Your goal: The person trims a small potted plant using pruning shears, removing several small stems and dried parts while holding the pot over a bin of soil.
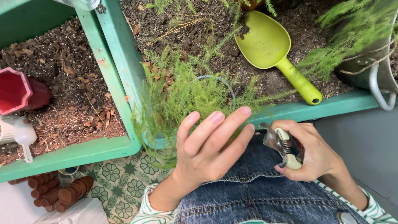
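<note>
My left hand [209, 143] is raised over my lap with its fingers spread, holding nothing, its fingertips at the edge of a feathery green fern [178, 93]. The fern grows from a small teal pot [155, 141] with a wire hoop, mostly hidden by foliage. My right hand [309, 149] grips small pruning shears [286, 149] with cream handles and a coil spring, the blades pointing left toward the fern.
Two green trays of soil sit ahead, their rims [120, 62] meeting at the fern. A lime green scoop [269, 45] lies in the right tray, a red pot [18, 93] in the left. A metal bucket [373, 70] holds another fern. Small brown pots [62, 191] lie lower left.
</note>
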